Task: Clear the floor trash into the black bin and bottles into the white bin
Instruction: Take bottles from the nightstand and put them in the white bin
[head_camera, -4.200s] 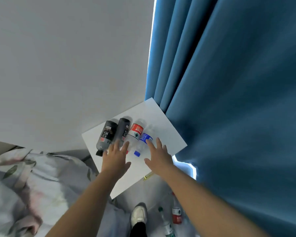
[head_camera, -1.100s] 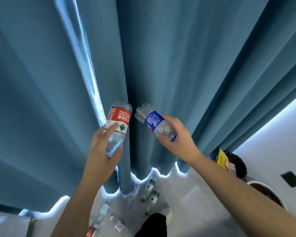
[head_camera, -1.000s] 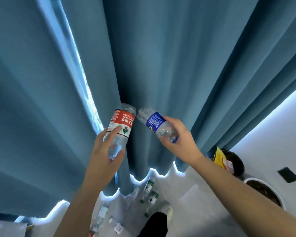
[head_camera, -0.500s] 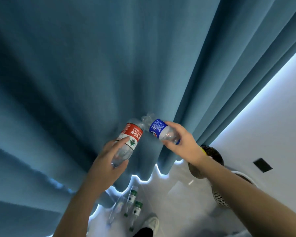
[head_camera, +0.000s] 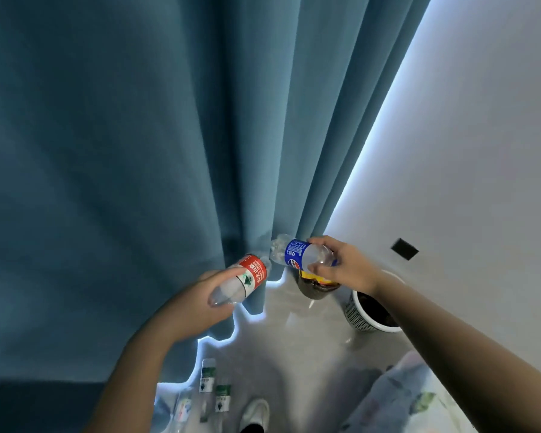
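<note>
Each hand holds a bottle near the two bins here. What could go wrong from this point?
1. The blue-label bottle in the right hand looks nearer the black bin than the white bin. Released now, it might land with the trash.
2. Loose bottles lie on the floor beside the shoe. A step forward could roll one underfoot.

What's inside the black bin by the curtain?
Crumpled yellow and red wrappers show at the top of the black bin. The right hand and its blue-label bottle cover the far part. Anything deeper down is hidden.
</note>
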The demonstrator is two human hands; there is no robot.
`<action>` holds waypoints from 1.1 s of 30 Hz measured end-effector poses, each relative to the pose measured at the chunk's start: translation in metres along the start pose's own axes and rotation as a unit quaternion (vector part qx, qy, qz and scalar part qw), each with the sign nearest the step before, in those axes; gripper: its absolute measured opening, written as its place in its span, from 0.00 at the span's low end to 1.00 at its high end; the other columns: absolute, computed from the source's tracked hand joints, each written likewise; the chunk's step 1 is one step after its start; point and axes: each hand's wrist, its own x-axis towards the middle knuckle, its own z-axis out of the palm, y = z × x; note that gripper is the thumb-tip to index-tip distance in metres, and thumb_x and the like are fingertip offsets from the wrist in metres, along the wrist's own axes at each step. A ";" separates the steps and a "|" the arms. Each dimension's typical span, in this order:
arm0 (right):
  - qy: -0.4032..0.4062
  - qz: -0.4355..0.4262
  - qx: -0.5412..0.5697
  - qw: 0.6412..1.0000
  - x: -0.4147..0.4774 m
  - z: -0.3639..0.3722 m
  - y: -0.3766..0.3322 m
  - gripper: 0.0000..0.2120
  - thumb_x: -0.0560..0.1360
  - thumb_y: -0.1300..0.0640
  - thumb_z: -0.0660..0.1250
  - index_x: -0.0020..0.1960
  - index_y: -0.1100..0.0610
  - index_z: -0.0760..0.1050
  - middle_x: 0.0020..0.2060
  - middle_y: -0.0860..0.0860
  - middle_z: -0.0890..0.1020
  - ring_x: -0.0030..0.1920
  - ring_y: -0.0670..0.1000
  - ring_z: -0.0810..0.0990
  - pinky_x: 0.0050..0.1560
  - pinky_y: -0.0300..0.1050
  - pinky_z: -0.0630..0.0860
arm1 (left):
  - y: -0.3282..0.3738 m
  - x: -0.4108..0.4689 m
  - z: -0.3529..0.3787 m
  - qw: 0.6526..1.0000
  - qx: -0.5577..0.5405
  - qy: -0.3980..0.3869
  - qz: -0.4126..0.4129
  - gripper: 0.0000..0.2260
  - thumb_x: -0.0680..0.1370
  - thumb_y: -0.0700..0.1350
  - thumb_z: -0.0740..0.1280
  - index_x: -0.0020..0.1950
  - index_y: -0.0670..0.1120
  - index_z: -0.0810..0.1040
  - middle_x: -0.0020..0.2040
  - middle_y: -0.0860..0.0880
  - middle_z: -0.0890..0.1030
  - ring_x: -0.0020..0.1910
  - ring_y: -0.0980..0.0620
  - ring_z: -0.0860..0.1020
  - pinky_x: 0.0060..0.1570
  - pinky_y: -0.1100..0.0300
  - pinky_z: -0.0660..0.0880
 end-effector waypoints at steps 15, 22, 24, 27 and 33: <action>0.048 0.047 -0.115 0.991 -0.026 -0.178 0.145 0.29 0.72 0.51 0.73 0.70 0.50 0.68 0.60 0.53 0.74 0.56 0.53 0.77 0.57 0.43 0.72 | 0.141 0.134 0.145 0.995 0.094 -0.012 -0.013 0.25 0.73 0.49 0.68 0.67 0.63 0.62 0.59 0.54 0.72 0.50 0.53 0.76 0.51 0.55 0.76; 0.089 0.158 -0.104 0.978 -0.050 -0.220 0.220 0.29 0.69 0.52 0.74 0.67 0.54 0.69 0.61 0.51 0.76 0.54 0.51 0.77 0.53 0.42 0.72 | 0.193 0.205 0.200 0.994 0.107 -0.002 0.000 0.23 0.69 0.46 0.71 0.63 0.60 0.75 0.48 0.51 0.80 0.45 0.50 0.79 0.44 0.59 0.77; 0.099 0.189 -0.101 0.972 -0.048 -0.226 0.241 0.28 0.69 0.52 0.74 0.67 0.54 0.70 0.61 0.52 0.76 0.58 0.52 0.75 0.55 0.42 0.71 | 0.201 0.235 0.217 0.994 0.109 -0.011 0.000 0.23 0.69 0.45 0.72 0.63 0.58 0.76 0.44 0.52 0.77 0.42 0.52 0.75 0.41 0.63 0.73; 0.100 0.230 -0.101 0.963 -0.039 -0.233 0.270 0.27 0.71 0.53 0.72 0.69 0.54 0.70 0.62 0.55 0.74 0.61 0.54 0.73 0.59 0.43 0.68 | 0.207 0.282 0.245 0.990 0.138 -0.036 0.015 0.24 0.69 0.44 0.72 0.65 0.55 0.76 0.47 0.52 0.77 0.44 0.53 0.72 0.45 0.61 0.72; 0.058 0.296 -0.094 0.949 0.002 -0.239 0.344 0.26 0.76 0.56 0.68 0.72 0.59 0.66 0.65 0.59 0.72 0.65 0.57 0.71 0.63 0.45 0.66 | 0.189 0.386 0.323 0.947 0.268 -0.166 0.053 0.21 0.76 0.47 0.67 0.69 0.50 0.70 0.63 0.46 0.75 0.59 0.46 0.74 0.56 0.54 0.73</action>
